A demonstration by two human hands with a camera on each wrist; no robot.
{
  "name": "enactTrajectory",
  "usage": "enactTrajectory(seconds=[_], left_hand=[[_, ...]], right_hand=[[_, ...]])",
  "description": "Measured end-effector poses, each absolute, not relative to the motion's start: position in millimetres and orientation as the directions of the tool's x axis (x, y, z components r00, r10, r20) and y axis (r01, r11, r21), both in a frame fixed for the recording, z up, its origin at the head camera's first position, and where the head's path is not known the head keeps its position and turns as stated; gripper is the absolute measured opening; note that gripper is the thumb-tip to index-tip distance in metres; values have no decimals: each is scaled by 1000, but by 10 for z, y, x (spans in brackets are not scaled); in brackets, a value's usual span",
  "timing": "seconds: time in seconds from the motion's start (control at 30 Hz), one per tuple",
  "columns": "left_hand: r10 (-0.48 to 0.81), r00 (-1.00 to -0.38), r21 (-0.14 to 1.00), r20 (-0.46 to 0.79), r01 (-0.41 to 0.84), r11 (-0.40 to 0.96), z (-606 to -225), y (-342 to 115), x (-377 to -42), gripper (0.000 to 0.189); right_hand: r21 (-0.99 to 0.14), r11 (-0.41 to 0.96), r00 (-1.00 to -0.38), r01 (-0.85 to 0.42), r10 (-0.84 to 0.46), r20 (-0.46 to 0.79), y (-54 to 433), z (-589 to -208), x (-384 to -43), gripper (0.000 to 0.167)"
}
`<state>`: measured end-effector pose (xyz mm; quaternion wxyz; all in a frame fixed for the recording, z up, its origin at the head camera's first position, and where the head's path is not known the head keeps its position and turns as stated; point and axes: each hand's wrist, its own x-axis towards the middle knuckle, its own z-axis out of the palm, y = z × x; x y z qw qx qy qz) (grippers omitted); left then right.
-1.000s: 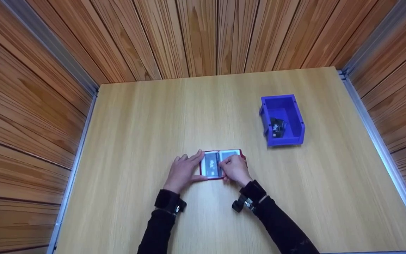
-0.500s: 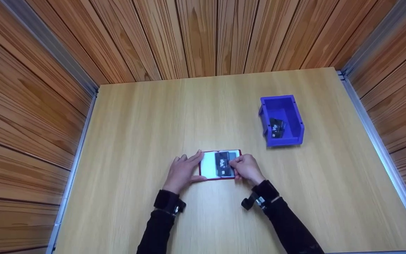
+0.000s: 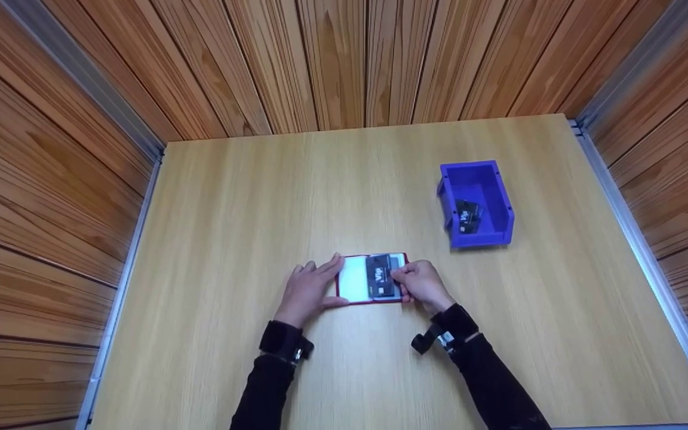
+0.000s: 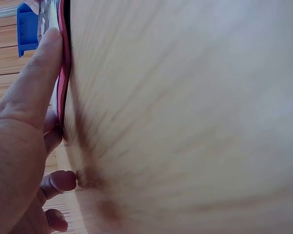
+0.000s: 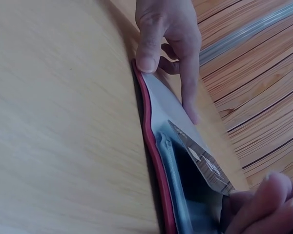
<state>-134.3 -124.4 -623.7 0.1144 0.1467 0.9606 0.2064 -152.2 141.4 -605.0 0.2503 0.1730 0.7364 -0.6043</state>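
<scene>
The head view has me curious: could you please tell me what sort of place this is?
Probably a recording booth or workstation: wood-patterned panels stand around three sides of the tabletop, grey rails flank it, and the person's black wristbands carry small devices.

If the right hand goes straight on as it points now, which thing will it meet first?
The right hand holds the black card, which lies directly ahead; past it, probably the white page of the red-edged holder comes first. Depth is unclear, so it might pass above.
</scene>
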Motion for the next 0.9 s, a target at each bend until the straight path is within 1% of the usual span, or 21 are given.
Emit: enactTrajectory(seconds=[0.17,0.33,0.6,0.77,0.9], left_hand=[[340,-927,413,-158,251,875,-6232,-1253,-1347,102],[351,-927,420,-132,269,867,-6242,-1271,-1334,101],[359,-925,445,-123,272,853,-6253,-1268,-1336,100],[360,-924,442,-127,272,855,-6248,-1273,-1345,100],[365,-922,448,-131,273,851,-6251,-1276,-1346,100]], right_hand=[[-824,203,-831,529,-71,-552,1486,-5925,-1557,13],[-846,196,-854,496,-70,-516,1623,-5692,-1679,14],[-892,163,-906,421,22,-424,2037,-5254,-1978,23],[-914,125,-923,385,78,-378,2265,-5080,-2117,19],[-926,103,-929,363,113,-352,2424,-5026,-2196,18]])
